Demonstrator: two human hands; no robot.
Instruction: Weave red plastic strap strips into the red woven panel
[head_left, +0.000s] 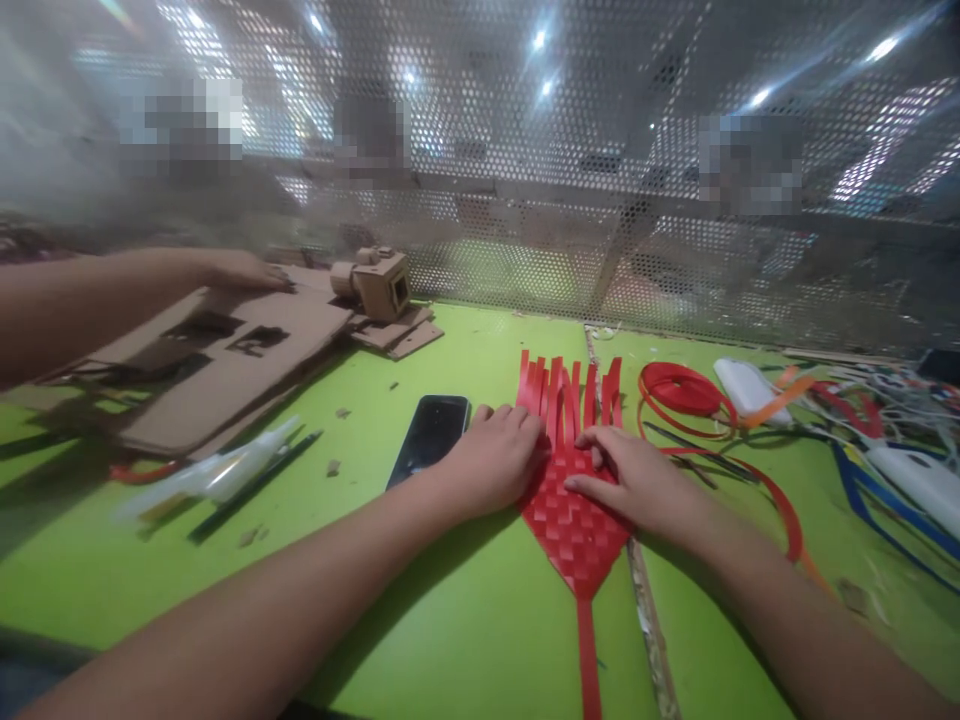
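Observation:
A red woven strip mat [571,510] lies on the green table [465,600], with loose red strips [566,385] fanning out at its far end and a single red tail running toward me. My left hand [491,460] rests on the mat's left edge, fingers curled down against the weave. My right hand [637,480] presses on the mat's right side, fingers bent, its thumb pointing left across the weave. Neither hand lifts anything.
A black phone [429,437] lies just left of my left hand. A co-worker's hand [240,270] rests on cardboard pieces [225,370] at far left, beside a small cardboard model [382,283]. Coiled red ribbon [679,390], white objects [750,388] and blue ribbon [877,510] lie right. Perforated mesh [525,200] stands behind.

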